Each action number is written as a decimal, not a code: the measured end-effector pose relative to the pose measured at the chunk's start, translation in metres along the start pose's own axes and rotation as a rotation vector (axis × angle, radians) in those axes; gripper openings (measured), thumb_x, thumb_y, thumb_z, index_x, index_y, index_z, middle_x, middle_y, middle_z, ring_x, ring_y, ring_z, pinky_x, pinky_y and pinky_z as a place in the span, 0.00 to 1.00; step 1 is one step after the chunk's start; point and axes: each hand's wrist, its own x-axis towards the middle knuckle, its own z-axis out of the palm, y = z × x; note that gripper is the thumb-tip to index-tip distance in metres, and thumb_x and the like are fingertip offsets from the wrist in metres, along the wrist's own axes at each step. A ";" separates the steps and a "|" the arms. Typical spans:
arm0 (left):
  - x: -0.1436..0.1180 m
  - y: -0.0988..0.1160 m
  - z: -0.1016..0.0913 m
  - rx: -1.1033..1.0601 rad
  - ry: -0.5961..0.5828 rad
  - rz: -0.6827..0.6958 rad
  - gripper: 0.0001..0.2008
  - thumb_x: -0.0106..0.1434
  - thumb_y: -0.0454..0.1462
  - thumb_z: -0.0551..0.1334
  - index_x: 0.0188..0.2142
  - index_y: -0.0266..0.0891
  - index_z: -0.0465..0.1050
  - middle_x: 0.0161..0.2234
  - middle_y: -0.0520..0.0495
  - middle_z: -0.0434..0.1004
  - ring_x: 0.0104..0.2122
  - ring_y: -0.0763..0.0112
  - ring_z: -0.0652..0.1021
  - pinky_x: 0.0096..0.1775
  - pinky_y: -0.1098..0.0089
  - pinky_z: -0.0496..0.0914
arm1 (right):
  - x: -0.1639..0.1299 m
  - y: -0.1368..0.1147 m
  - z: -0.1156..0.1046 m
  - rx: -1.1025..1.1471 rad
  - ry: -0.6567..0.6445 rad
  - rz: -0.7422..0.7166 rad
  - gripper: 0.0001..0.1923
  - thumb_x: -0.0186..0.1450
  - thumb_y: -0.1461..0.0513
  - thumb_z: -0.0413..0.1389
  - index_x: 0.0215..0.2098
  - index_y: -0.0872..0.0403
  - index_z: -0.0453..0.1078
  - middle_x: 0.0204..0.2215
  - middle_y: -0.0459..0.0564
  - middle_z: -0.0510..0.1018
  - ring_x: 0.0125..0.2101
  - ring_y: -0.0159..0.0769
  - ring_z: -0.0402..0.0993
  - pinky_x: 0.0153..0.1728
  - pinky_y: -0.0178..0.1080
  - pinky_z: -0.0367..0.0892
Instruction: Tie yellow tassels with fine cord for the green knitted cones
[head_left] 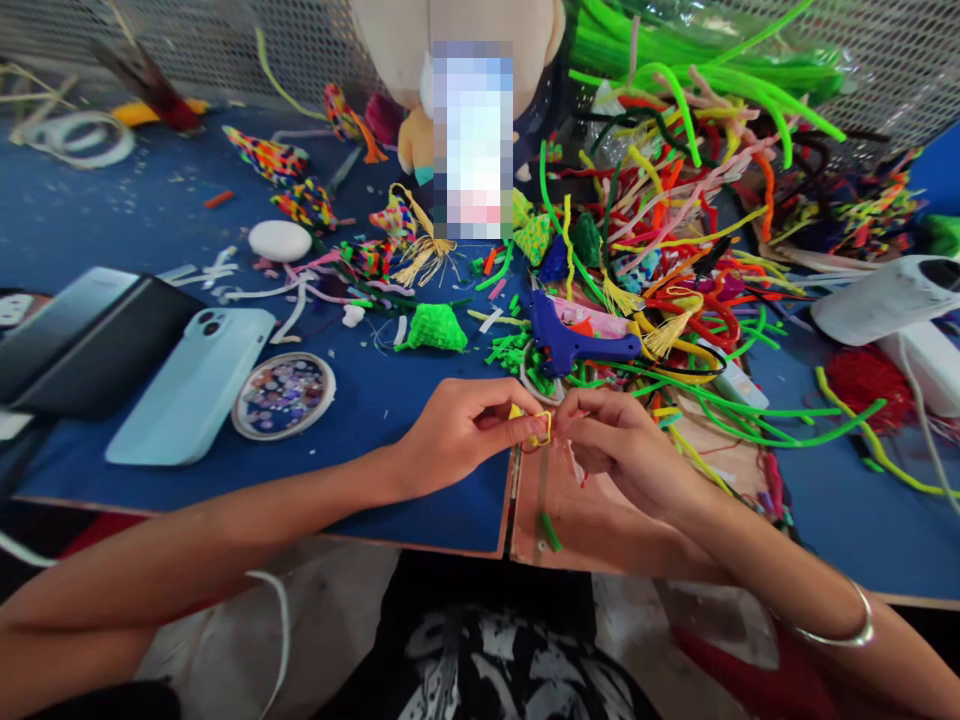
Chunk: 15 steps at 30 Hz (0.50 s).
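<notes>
My left hand [487, 425] is closed in a pinch on a small bent yellow loop [547, 428], which looks like yarn or thin pipe cleaner. Its thumb and forefinger press together at the loop. Close against it on the right, my right hand [619, 435] also pinches at the loop's edge; its fingers hide what is between them. A bit of reddish thread hangs below the fingertips. Just beyond both hands lies a blue glue gun [581, 345]. A short green pipe cleaner piece [551, 532] rests on the brown board [615, 535] below my hands.
Tangled pipe cleaners [697, 210] heap at the back right. A fuzzy green piece [433, 328] lies left of the glue gun. Further left are a light blue phone [193, 385], a round dish of beads [283, 396] and a white oval [280, 241]. At right stands a white cylinder [874, 300].
</notes>
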 end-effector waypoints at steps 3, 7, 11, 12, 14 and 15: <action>0.000 0.000 0.000 0.054 0.024 0.060 0.06 0.59 0.36 0.63 0.28 0.36 0.76 0.19 0.55 0.74 0.16 0.84 0.64 0.19 0.80 0.55 | 0.001 -0.001 -0.001 -0.068 -0.012 -0.018 0.05 0.57 0.64 0.56 0.23 0.56 0.69 0.15 0.36 0.58 0.15 0.20 0.49 0.14 0.27 0.48; 0.000 -0.001 -0.001 0.105 0.040 0.145 0.04 0.59 0.35 0.64 0.30 0.36 0.76 0.22 0.55 0.77 0.18 0.84 0.69 0.20 0.81 0.58 | 0.001 -0.002 -0.002 -0.122 -0.024 -0.009 0.05 0.55 0.65 0.55 0.22 0.56 0.68 0.16 0.38 0.61 0.16 0.21 0.55 0.16 0.27 0.54; -0.001 -0.002 -0.001 0.137 0.059 0.192 0.03 0.59 0.33 0.63 0.31 0.37 0.77 0.24 0.54 0.79 0.20 0.83 0.72 0.21 0.81 0.61 | 0.001 -0.002 -0.004 -0.192 -0.055 -0.031 0.04 0.54 0.67 0.53 0.22 0.56 0.69 0.17 0.39 0.62 0.17 0.22 0.57 0.17 0.26 0.56; -0.001 -0.002 -0.001 0.143 0.056 0.200 0.03 0.59 0.33 0.63 0.32 0.37 0.77 0.24 0.54 0.79 0.20 0.83 0.72 0.22 0.81 0.61 | 0.002 -0.002 -0.004 -0.211 -0.066 -0.041 0.05 0.54 0.68 0.53 0.22 0.56 0.69 0.17 0.39 0.62 0.18 0.22 0.57 0.17 0.26 0.56; -0.001 -0.001 -0.001 0.152 0.052 0.212 0.04 0.59 0.33 0.63 0.33 0.37 0.78 0.24 0.54 0.79 0.20 0.83 0.72 0.21 0.81 0.61 | 0.002 -0.003 -0.004 -0.247 -0.078 -0.054 0.05 0.55 0.67 0.54 0.22 0.56 0.69 0.17 0.39 0.61 0.18 0.22 0.56 0.17 0.26 0.55; -0.001 -0.001 0.000 0.153 0.050 0.217 0.04 0.60 0.33 0.63 0.33 0.37 0.78 0.24 0.54 0.79 0.19 0.83 0.72 0.21 0.82 0.61 | 0.002 -0.003 -0.004 -0.263 -0.079 -0.055 0.05 0.56 0.66 0.54 0.23 0.56 0.69 0.17 0.38 0.61 0.18 0.21 0.56 0.18 0.26 0.55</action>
